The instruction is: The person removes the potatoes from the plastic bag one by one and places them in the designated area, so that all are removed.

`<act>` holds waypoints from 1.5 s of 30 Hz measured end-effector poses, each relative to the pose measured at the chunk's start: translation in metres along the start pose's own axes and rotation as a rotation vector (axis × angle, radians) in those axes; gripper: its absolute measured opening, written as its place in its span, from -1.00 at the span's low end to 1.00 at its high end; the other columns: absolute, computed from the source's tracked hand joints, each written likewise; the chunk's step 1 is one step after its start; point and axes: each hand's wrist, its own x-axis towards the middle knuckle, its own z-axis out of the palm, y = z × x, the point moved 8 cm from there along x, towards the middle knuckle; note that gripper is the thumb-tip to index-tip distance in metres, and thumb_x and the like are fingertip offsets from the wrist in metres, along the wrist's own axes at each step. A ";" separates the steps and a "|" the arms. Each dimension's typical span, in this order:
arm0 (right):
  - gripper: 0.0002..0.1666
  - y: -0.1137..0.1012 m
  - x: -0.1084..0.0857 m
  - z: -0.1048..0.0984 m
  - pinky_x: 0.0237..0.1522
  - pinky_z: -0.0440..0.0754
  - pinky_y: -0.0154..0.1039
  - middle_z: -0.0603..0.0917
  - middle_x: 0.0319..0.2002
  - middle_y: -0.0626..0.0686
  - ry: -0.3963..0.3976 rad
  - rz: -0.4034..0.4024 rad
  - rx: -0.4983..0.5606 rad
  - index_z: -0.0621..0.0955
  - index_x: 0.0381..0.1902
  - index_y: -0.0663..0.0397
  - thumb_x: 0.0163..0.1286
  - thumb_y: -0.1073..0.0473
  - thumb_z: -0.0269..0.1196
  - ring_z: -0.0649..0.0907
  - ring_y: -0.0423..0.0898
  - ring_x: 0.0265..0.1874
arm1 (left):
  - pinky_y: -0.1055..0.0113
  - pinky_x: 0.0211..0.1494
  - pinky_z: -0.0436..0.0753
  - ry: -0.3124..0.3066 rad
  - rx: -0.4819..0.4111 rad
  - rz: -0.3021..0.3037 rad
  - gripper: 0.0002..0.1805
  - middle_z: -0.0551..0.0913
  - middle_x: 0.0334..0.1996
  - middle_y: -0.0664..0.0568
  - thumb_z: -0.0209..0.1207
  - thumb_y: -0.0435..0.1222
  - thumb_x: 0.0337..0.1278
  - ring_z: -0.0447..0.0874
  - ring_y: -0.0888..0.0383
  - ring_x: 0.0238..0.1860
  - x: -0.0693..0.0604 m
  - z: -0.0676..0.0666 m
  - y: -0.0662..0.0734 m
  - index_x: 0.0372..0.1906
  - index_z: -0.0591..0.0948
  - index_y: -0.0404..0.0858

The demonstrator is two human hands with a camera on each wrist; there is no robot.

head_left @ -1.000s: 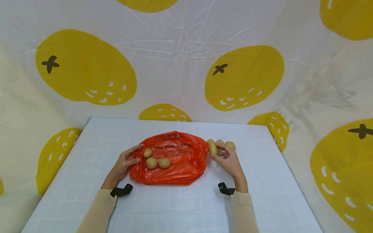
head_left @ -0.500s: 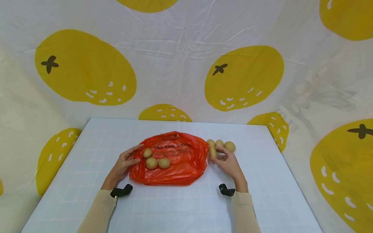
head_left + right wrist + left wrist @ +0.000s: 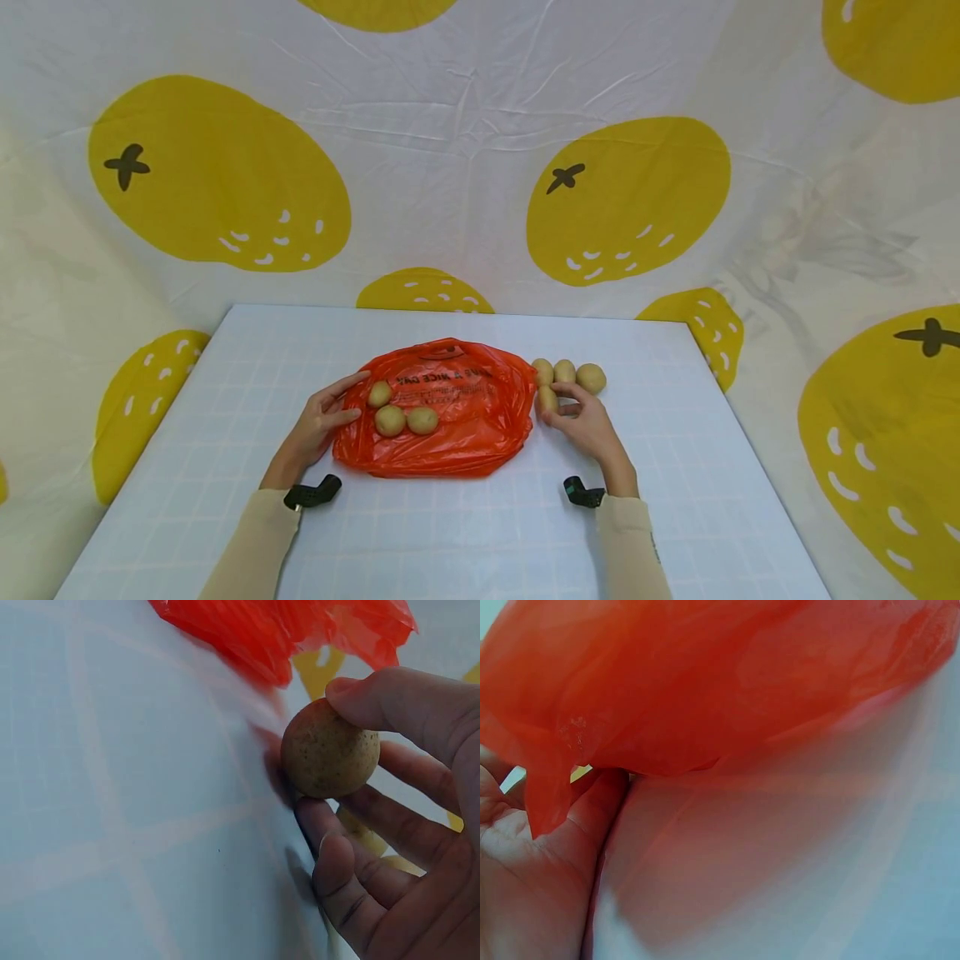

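A person's right hand pinches a single potato between thumb and fingers, just off the right side of a red plastic bag on a pale checked table; the right wrist view shows the thumb laid on the potato's top, though whether its underside meets the tabletop cannot be told. Over the past second that potato has shifted slightly toward the table's near side, away from the far row of three potatoes lying side by side toward the table's far right corner; the row is now in fuller sight, with the pinched potato in front of its left end; this suggests a spot of its own before the row, the placing judged unfinished while the fingers hold on.

The left hand, on the side of the table's left edge, has stayed at the bag's left end; its thumb and a finger lie against the red plastic, but in the left wrist view the bag partly hides the fingers, so whether it grips cannot be told; near those fingertips a cluster of three more potatoes remains at the bag's left part, inside or on top impossible to say; beyond the table's far edge hangs a pale cloth printed with large yellow fruit.
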 end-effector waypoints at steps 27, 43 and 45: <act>-0.32 -0.002 0.003 0.004 -0.03 0.71 -0.19 0.62 0.28 0.13 -0.017 -0.011 -0.057 0.57 0.32 0.03 0.27 0.07 0.51 0.68 0.07 0.00 | 0.46 0.29 0.58 0.000 0.011 0.002 -0.28 0.03 0.62 -0.33 0.13 -0.46 0.36 0.37 0.43 0.40 0.000 0.001 0.001 0.57 0.21 -0.41; -0.40 -0.008 0.001 0.008 -0.01 0.73 -0.12 0.66 0.20 0.09 -0.031 -0.035 -0.086 0.60 0.27 0.02 0.29 0.09 0.48 0.67 0.04 -0.05 | 0.46 0.28 0.58 -0.004 0.017 0.005 -0.28 0.03 0.62 -0.33 0.13 -0.46 0.35 0.38 0.43 0.40 0.000 0.001 0.000 0.57 0.21 -0.40; -0.42 -0.008 0.001 0.008 -0.02 0.73 -0.13 0.67 0.18 0.09 -0.028 -0.031 -0.085 0.61 0.24 0.03 0.28 0.10 0.48 0.67 0.04 -0.06 | 0.46 0.28 0.58 -0.004 0.019 0.005 -0.28 0.03 0.62 -0.33 0.13 -0.46 0.35 0.38 0.43 0.40 -0.001 0.001 0.000 0.57 0.21 -0.40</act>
